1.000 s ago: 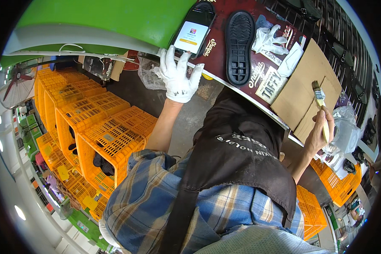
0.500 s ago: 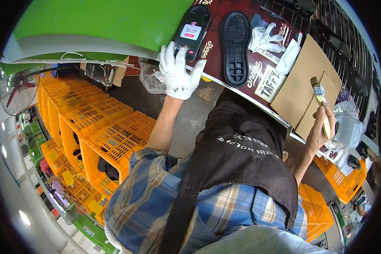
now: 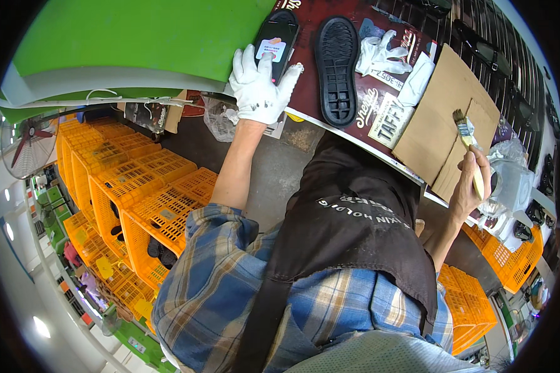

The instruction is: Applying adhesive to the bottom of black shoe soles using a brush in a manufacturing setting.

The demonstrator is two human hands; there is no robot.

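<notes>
My left hand (image 3: 255, 87), in a white glove with dark smudges, reaches over a phone (image 3: 279, 36) at the near edge of the table. Its fingers are spread, and one covers the lower part of the lit screen. Part of a black shoe sole (image 3: 286, 15) shows beyond the phone. A second black sole (image 3: 338, 71), with a grid pattern, lies to the right. Bare, my right hand (image 3: 470, 185) is closed round the pale handle of a paintbrush (image 3: 465, 132). The bristles are over a sheet of brown cardboard (image 3: 438, 105).
A crumpled white glove (image 3: 382, 55) and white paper (image 3: 417, 81) lie beside the sole. Left is a green surface (image 3: 137, 37). Yellow crates (image 3: 162, 211) are stacked lower left. Black shoes (image 3: 494, 59) sit on a slatted rack at the far right, near clear plastic bags (image 3: 510, 174).
My left hand has shifted slightly left and up over the phone, with a finger now higher on the screen. The view has moved a little. My right hand keeps hold of the paintbrush.
</notes>
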